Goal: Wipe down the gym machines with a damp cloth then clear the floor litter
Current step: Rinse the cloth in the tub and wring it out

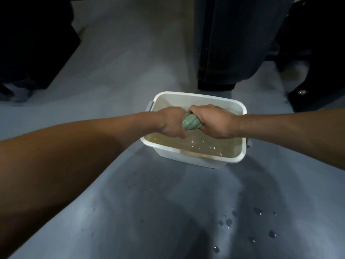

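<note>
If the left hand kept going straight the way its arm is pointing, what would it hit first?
The left hand points toward the person's right, across the white tub. Almost at once it would meet the right hand, since both grip the twisted green cloth between them above the murky water.

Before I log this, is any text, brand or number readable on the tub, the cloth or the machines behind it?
None readable.
White tub: plain walls, no label visible.
Green cloth, wrung between left hand and right hand: no print.
Dark machine behind: too dim and blurred to show any marking.
</note>
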